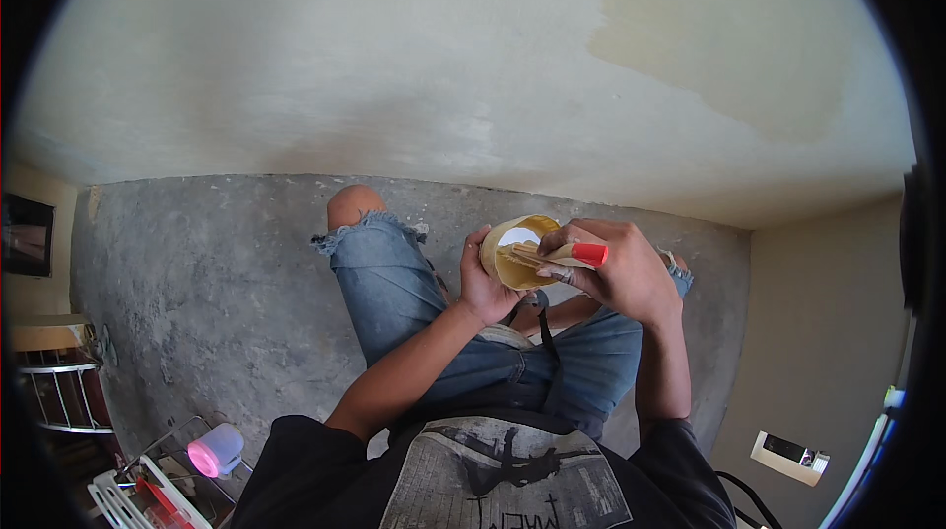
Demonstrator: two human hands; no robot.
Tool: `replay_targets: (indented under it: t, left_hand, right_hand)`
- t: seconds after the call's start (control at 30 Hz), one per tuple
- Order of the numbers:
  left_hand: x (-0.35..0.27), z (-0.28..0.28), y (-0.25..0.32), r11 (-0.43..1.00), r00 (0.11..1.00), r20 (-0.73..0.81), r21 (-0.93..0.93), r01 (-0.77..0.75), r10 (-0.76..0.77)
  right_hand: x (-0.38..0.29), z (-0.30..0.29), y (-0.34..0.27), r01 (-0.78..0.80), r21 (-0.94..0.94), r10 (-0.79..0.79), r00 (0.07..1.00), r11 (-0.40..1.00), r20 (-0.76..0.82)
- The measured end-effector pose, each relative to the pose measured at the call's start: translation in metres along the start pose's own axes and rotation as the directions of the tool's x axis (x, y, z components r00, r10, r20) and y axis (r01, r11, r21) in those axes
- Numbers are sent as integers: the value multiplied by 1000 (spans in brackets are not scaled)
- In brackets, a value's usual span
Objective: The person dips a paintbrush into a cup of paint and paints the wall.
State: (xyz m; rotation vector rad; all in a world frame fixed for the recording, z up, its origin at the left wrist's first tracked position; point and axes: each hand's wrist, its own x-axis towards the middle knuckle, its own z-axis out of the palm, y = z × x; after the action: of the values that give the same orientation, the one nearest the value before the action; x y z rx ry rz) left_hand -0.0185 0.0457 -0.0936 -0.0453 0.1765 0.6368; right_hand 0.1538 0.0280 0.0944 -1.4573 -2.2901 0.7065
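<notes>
My left hand [488, 281] is wrapped around the side of a small round tub [491, 263], yellowish and stained, with white paint-like material inside. In my right hand [606, 263] is a paintbrush [565, 256] with a red-tipped, pale handle. Its bristle end points down into the tub, against the inner wall. The right fingertips are at the tub's rim and bear pale smears. Both hands are over my lap, between knees in torn blue jeans [392, 278].
Ahead rises a pale wall [369, 71] with a beige patch [724, 49] at upper right. The grey concrete floor [199, 270] meets it. At lower left are a pink-lidded plastic jug [214, 451] and a white plastic rack [140, 496]. A side wall [813, 322] stands at right.
</notes>
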Motion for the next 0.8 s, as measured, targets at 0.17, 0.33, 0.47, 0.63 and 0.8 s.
replay_targets:
  t: [0.17,0.33,0.47,0.63,0.8]
  left_hand:
    - [-1,3,0,1000,1000,-5,13,-1,1]
    - [1,2,0,1000,1000,-5,29,9,-9]
    - [3,-1,0,1000,1000,10,15,11,-11]
    - [3,-1,-1,998,999,-36,-52,19,-20]
    - [1,-3,-4,999,995,-102,-44,7,-11]
  right_hand:
    - [0,2,1,-41,4,41,999,999,19]
    - [1,1,2,-18,-9,18,1000,1000,9]
    - [-3,-1,8,-12,22,12,1000,1000,-11]
    - [-21,1,5,-15,310,81,976,951,-203]
    - [-35,27,19,-22,476,206,918,879,-338]
